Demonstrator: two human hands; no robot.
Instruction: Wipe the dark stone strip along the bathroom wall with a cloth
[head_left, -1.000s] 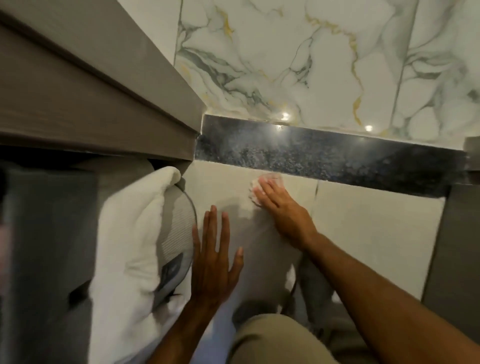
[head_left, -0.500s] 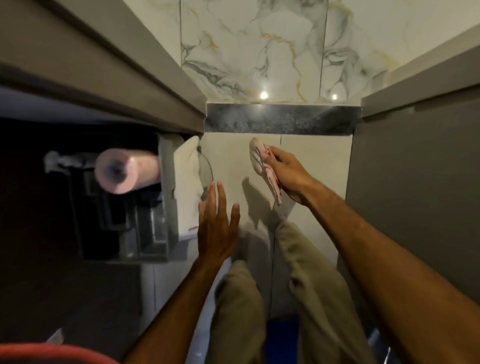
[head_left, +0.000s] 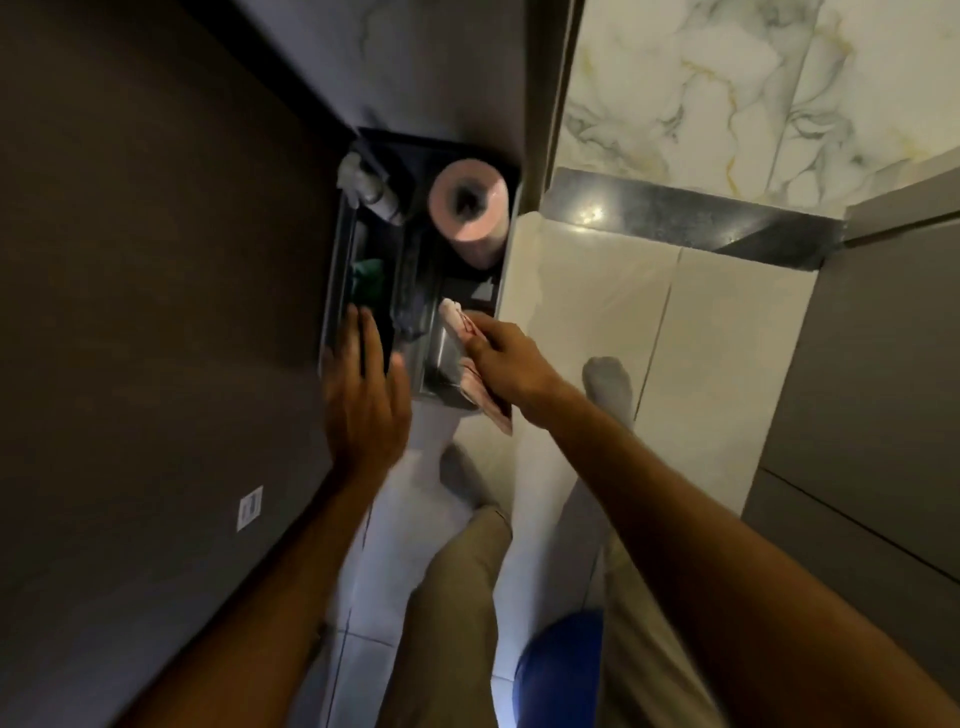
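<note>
The dark stone strip (head_left: 691, 221) runs along the foot of the marble wall at the upper right, glossy with a light reflection. My right hand (head_left: 506, 366) grips a pink-and-white cloth (head_left: 460, 327), held well left of the strip, over a metal holder in a dark recess. The cloth hangs down below the hand. My left hand (head_left: 366, 395) is spread flat with fingers apart, holding nothing, beside the recess's left edge. Neither hand touches the strip.
A pink paper roll (head_left: 470, 208) sits in the dark recess (head_left: 363, 270) with a pipe fitting (head_left: 369, 189) and something green (head_left: 369, 280). Pale floor tiles (head_left: 727, 338) lie below the strip. Dark panels stand left and right. My legs, socked feet and a blue object (head_left: 563, 670) are below.
My right hand lifted the cloth off the pale tile below the strip and carried it left to the recess. The view swung left and back, and my left hand moved with it.
</note>
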